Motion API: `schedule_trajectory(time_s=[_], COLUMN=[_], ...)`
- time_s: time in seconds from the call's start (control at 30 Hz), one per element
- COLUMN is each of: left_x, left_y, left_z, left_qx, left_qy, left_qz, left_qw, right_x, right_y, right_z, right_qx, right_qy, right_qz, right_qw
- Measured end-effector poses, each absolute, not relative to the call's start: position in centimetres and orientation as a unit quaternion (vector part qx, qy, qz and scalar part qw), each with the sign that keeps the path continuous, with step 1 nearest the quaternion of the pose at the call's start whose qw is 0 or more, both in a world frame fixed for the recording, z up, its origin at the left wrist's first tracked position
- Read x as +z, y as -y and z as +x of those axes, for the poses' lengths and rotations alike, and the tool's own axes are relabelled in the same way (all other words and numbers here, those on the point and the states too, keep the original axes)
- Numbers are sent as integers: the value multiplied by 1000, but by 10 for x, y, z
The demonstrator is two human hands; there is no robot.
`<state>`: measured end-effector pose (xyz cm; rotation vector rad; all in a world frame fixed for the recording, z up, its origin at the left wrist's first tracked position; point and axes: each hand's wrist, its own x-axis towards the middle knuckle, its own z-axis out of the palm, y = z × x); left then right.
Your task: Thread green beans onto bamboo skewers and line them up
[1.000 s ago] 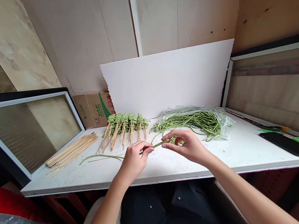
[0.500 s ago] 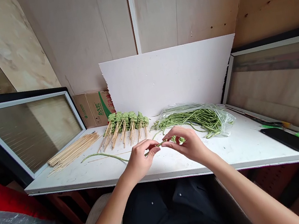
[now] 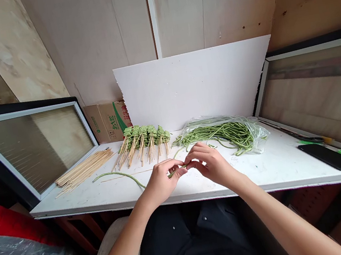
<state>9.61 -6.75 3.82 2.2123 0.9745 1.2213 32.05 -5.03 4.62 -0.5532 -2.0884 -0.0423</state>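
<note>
A long green bean [image 3: 119,175] trails left across the white table [image 3: 277,170] from my hands. My left hand [image 3: 163,180] pinches the bean between thumb and fingers. My right hand [image 3: 208,164] is closed on the bean's coiled end, right beside the left hand. A thin bamboo skewer [image 3: 126,176] lies on the table just behind the bean. Finished skewers of coiled beans [image 3: 144,141] lie in a row behind my hands. A clear plastic bag of loose long beans [image 3: 227,133] lies to the right of them.
A pile of bare bamboo skewers [image 3: 82,170] lies at the left. A black phone [image 3: 334,157] and green-handled scissors [image 3: 311,140] rest at the right. A white board [image 3: 196,85] leans on the wall, a cardboard box [image 3: 108,121] beside it. Framed glass panels flank the table.
My hands have drawn closer together, the right hand closing over the bean's coiled end. The bean's tail has slid a little to the right.
</note>
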Motion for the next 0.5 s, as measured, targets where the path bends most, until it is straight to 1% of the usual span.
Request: schedule_trajectory(time_s=[0.1,0.17,0.33,0.5], left_x=[37,37,33,23], left_y=[68,68,66,60], left_z=[101,102,105,107], left_qx=[443,454,496,514], left_qy=[-350,-341,-303,-296], left_qz=[787,780,779,766], left_qw=[249,261,237,248], right_x=[41,38,30,17], right_y=[49,49,49,42], right_z=[315,311,303,297], right_qx=[11,50,174,259], right_qy=[835,813,758,702], right_qz=[-210,-208,-236,-252], right_qw=[509,541,583,614])
